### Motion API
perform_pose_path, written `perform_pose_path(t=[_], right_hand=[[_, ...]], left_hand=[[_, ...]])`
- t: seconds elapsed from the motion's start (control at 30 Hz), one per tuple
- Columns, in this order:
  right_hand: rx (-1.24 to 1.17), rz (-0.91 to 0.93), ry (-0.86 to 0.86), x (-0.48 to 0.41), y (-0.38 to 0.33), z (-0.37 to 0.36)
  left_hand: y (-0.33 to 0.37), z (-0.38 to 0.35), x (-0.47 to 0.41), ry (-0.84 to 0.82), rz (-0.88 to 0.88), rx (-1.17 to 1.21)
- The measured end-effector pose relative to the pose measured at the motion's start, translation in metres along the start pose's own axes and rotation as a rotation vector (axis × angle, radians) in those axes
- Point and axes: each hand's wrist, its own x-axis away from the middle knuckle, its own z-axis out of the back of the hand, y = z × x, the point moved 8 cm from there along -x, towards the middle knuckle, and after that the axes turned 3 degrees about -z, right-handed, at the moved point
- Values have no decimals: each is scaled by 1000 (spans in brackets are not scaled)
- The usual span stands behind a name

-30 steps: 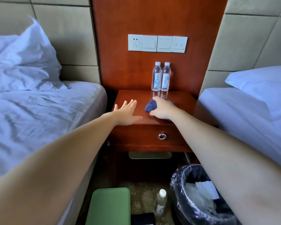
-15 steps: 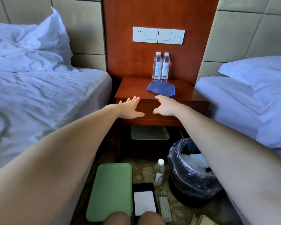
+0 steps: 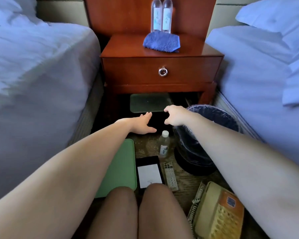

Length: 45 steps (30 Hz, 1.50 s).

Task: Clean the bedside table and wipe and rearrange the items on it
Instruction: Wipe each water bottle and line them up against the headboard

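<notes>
The wooden bedside table (image 3: 128,49) stands between two beds. A blue cloth (image 3: 161,41) lies on its top in front of two water bottles (image 3: 161,14) at the back. My left hand (image 3: 141,124) and my right hand (image 3: 175,116) reach low in front of the table, both empty with fingers apart, near a green tray (image 3: 149,102) on the shelf under the drawer. On the floor lie another green tray (image 3: 121,168), a small water bottle (image 3: 164,144), a black-framed card (image 3: 149,173), a remote control (image 3: 169,175) and a beige telephone (image 3: 216,213).
A black bin (image 3: 205,135) lined with a clear bag stands on the floor right of my right hand. White beds flank the gap: one (image 3: 33,75) on the left, one (image 3: 266,75) on the right. The drawer has a ring handle (image 3: 163,71). My knees (image 3: 140,213) fill the bottom.
My right hand has let go of the blue cloth, which stays on the table top. Both hands have dropped from the table top to below the drawer, and the view has tilted down.
</notes>
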Motion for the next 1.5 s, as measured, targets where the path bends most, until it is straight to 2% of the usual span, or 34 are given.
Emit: perform_pose_path(t=[0.2,0.33,0.53,0.77,1.03,1.5], right_hand=[[130,3,-81,-37,25,-44],[195,50,-110,-63,24,-61],[415,136,-167,-91,22,-96],[540,142,-138,-109,21,-116],[441,153,-78,-103,7,-102],[56,115,67,-58,-32,3]], left_hand=[[-14,-56,-51,-116,22,69],[-21,-79,-84,-79,44,149],[-25,-122,-121,-75,62,242],[-39,-148,-144,-76,90,423],[-52,-141,-142,-63,86,489],[-50,-52,-86,187,39,598]])
